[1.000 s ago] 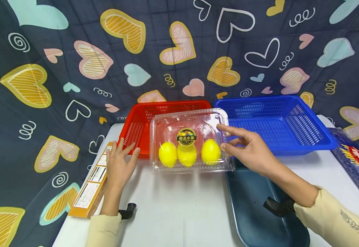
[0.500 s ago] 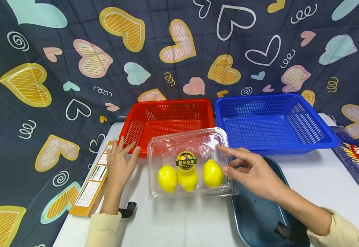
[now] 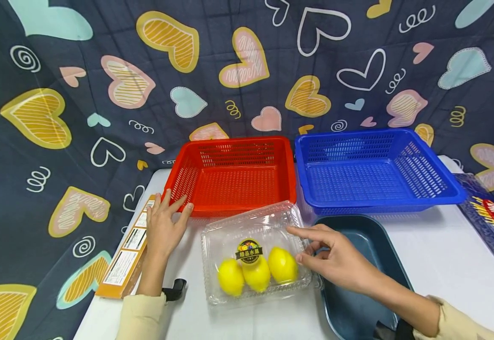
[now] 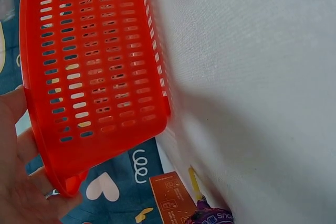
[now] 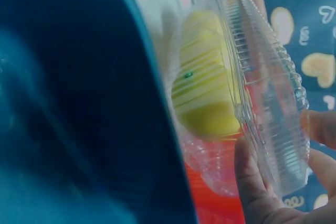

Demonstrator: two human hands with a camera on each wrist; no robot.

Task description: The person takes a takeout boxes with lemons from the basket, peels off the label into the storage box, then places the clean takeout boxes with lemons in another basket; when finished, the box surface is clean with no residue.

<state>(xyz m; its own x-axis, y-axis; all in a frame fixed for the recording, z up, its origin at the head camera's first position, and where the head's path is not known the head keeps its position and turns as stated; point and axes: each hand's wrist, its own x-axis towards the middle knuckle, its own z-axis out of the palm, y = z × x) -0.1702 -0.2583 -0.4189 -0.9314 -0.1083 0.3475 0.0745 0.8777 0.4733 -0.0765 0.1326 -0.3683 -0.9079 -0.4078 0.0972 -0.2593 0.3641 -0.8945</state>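
Note:
At its right edge, a clear plastic clamshell fruit box (image 3: pixel 251 226) is pinched between the thumb and fingers of my right hand (image 3: pixel 340 259). Inside the closed box lie three yellow lemons (image 3: pixel 256 275), below a round black label on the lid. The right wrist view shows the box (image 5: pixel 273 93) side-on, thumb on one face and fingers on the other. My left hand (image 3: pixel 165 226) rests with spread fingers at the near left corner of the red basket (image 3: pixel 234 208). In the left wrist view, the fingers (image 4: pixel 16 145) lie along that basket's rim.
A blue basket (image 3: pixel 370 203) stands right of the red one. A dark teal tray (image 3: pixel 357 302) lies under my right forearm. An orange carton (image 3: pixel 123 255) is left of my left hand; a dark blue Barilla box (image 3: pixel 491 222) lies far right. A heart-patterned cloth (image 3: pixel 247 61) hangs behind.
The fruit box has come down and toward me from in front of the red basket, in my right hand, tilting a little. My left hand stays at the basket corner.

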